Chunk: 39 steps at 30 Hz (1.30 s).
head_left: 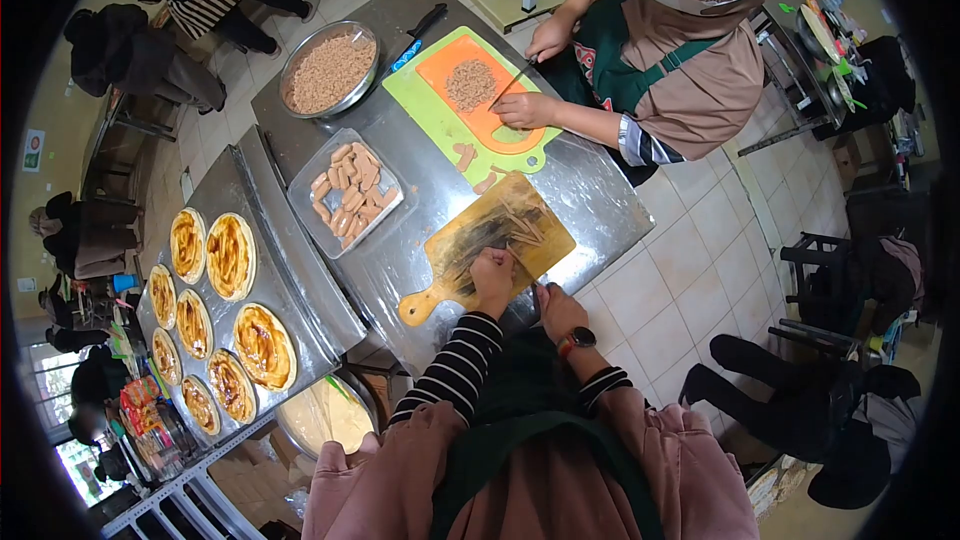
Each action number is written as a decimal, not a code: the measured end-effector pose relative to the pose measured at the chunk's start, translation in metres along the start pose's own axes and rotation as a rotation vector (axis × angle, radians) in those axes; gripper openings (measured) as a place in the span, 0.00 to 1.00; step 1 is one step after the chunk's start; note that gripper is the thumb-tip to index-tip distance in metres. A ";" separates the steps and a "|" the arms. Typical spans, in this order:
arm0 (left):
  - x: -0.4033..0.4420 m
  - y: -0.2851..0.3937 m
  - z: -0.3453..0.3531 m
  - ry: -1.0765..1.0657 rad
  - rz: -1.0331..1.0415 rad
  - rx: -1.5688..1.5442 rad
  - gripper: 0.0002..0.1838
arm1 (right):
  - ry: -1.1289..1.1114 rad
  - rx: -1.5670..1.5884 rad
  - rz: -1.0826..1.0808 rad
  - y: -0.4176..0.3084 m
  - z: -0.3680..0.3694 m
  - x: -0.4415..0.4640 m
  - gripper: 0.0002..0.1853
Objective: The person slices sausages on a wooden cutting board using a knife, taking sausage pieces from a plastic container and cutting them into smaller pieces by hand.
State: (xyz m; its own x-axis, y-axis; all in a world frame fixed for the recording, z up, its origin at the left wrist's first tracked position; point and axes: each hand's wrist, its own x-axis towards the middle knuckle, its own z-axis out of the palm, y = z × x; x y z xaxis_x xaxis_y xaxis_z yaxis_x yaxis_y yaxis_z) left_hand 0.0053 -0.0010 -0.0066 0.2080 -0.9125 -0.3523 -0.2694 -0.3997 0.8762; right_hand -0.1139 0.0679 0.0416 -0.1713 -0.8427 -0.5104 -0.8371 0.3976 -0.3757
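My right hand (560,312), with a dark watch on its wrist, is closed around the handle of a knife (522,266). Its thin blade reaches over the near right edge of a wooden cutting board (447,248). On that board rests my left hand (492,276), fingers bent and pressed together beside the blade; whatever they hold is hidden beneath them. Several thin sausage strips (526,228) lie just beyond my fingers. A clear square tub (306,202) of sausage pieces (350,190) stands to the left of the board.
Across the table (400,290), a co-worker (690,80) chops sausage on an orange board (436,68) over a green one (405,90). A steel bowl (372,75) of chopped filling and a black-handled knife (430,18) lie beyond. Several topped dough rounds (265,345) cover the left table.
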 end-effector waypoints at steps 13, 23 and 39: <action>0.052 0.037 0.020 0.067 0.064 0.020 0.05 | 0.111 0.126 -0.005 -0.002 -0.029 0.022 0.22; 0.185 0.073 -0.025 0.055 0.596 0.910 0.11 | 0.062 0.134 0.012 0.027 -0.026 0.003 0.23; 0.149 0.069 -0.019 -0.234 0.411 0.814 0.10 | -0.011 0.087 -0.010 0.025 -0.032 0.010 0.25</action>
State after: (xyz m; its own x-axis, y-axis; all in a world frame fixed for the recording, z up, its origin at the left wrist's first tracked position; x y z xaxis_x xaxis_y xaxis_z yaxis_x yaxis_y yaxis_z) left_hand 0.0356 -0.1629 0.0078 -0.2199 -0.9545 -0.2013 -0.8723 0.1000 0.4787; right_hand -0.1534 0.0579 0.0520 -0.1568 -0.8430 -0.5145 -0.7902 0.4196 -0.4466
